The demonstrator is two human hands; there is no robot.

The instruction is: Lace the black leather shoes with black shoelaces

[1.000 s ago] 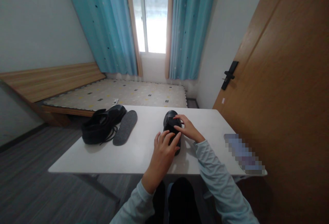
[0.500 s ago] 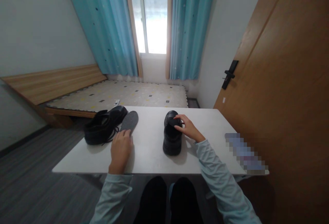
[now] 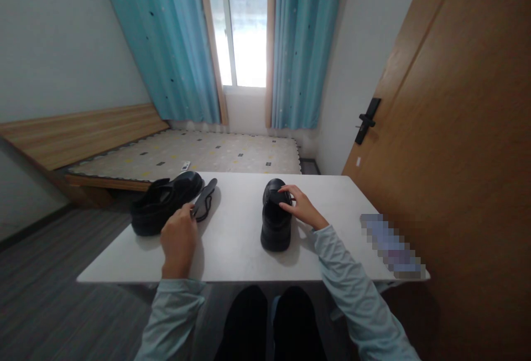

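My left hand [image 3: 179,237] is closed on the near end of a dark insole [image 3: 206,195], which is tipped up on its edge beside the left black shoe [image 3: 155,209]. That shoe lies at an angle on the white table, and its laces trail to the right. A second black shoe [image 3: 276,231] stands upright with its heel toward me. My right hand [image 3: 301,206] grips its tongue [image 3: 279,196] between thumb and fingers from the right side. The inside of this shoe is mostly dark.
Both shoes are on a white table [image 3: 238,250]. A blurred flat item [image 3: 392,245] lies at its right edge. Behind the table is a bed [image 3: 232,153] with a small white object [image 3: 186,166] on it. A wooden door [image 3: 448,129] stands on the right.
My left hand has moved slightly left and turned the insole from its flat face onto its edge. My right hand stays at the tongue of the second shoe.
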